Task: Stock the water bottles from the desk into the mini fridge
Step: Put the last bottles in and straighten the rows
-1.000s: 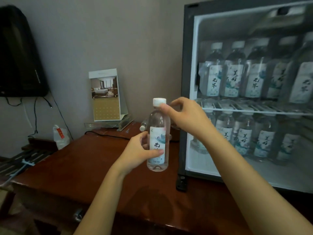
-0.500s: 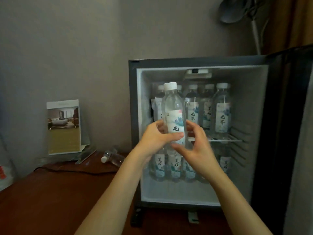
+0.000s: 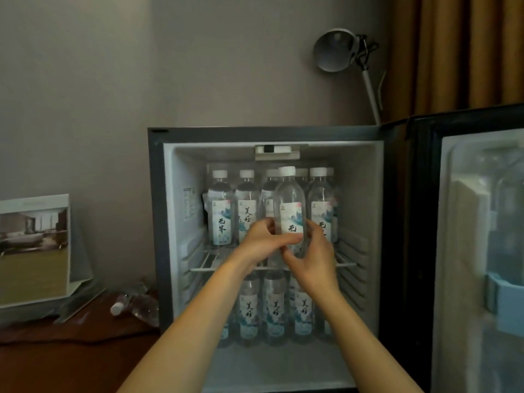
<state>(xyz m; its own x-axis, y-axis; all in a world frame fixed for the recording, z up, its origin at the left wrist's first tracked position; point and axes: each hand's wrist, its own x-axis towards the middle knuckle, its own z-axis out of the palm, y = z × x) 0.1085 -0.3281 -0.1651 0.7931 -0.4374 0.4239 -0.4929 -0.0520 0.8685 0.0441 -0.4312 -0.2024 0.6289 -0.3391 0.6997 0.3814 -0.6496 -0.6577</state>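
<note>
Both hands gripped one water bottle (image 3: 289, 214) w/ white cap, upright, at mini fridge (image 3: 167, 222) opening, upper level: left hand (image 3: 262, 245) wrapped lower label from left, right hand (image 3: 313, 255) closed on base from right. Bottle sat in front of upper-shelf row of bottles (image 3: 219, 211); wire shelf (image 3: 207, 268) just below. Lower bottles (image 3: 273, 310) stood upright. One spare bottle (image 3: 127, 303) lay on tabletop (image 3: 71, 361) beside fridge, near calendar card (image 3: 34, 251). Fridge door (image 3: 467, 251) was open, right.

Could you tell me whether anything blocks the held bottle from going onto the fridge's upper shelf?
Yes. The bottle in both hands is in front of the upper shelf, where standing bottles already fill the row behind it; the door is open.
</note>
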